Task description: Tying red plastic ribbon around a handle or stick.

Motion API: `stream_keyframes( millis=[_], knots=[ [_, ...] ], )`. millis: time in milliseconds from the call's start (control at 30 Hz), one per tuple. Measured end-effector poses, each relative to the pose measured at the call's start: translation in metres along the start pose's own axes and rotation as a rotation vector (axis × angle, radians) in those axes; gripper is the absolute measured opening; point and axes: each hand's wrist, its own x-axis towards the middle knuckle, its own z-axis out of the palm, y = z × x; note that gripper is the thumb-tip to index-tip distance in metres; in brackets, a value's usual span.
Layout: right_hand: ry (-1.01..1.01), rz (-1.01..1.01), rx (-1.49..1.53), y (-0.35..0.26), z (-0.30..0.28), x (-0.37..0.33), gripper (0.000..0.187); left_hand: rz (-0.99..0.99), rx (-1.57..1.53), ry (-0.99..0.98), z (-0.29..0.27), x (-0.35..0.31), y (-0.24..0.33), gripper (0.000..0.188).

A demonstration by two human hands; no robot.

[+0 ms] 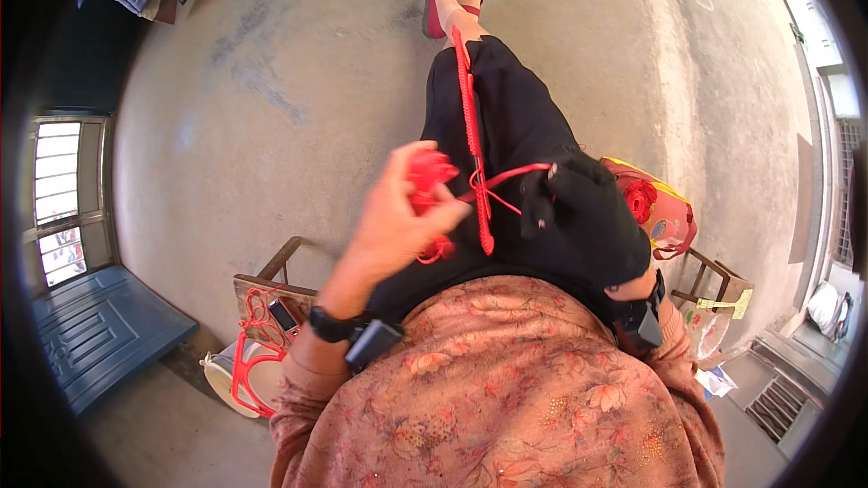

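Note:
My bare left hand (393, 217) is closed around a bundle of red cord (429, 172), with loose loops hanging below it. My right hand (592, 212) wears a black glove with bare fingertips and pinches strands of the red cord (515, 171). Between the hands, the strands meet at a long red braided strip (471, 117). This strip lies lengthwise over my black trousers, from the shins to the lap. A small loop of cord crosses it near its lower end. Slight blur covers the left hand's fingers.
At right, a red and yellow bag (674, 208) has a coil of red cord (640, 201) at its opening. A wooden stool (262, 289) stands at left near a round container (237, 380) with red pieces on it. A blue panel (113, 325) lies further left.

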Motion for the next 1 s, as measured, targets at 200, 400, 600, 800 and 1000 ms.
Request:
stream_keyframes(
  millis=[200,400,600,800,1000],
  knots=[
    [0.011,0.232,0.201,-0.024,0.008,-0.033,0.008,-0.085,0.443,0.079,0.03,0.006,-0.008,0.083],
    [0.07,-0.041,-0.737,-0.037,-0.008,-0.002,0.013,-0.041,-0.267,0.127,0.018,-0.002,-0.024,0.053],
    [0.111,-0.208,-0.867,0.038,-0.036,0.033,0.026,-0.098,-0.036,0.039,-0.005,0.003,-0.04,0.033],
    [-0.059,-0.217,-1.29,0.049,-0.014,0.029,0.024,-0.083,0.242,-0.171,0.012,0.023,-0.015,0.037],
    [0.091,-0.236,-1.434,0.018,-0.033,0.018,0.024,0.102,0.064,0.059,0.011,0.025,-0.009,0.047]
  ],
)
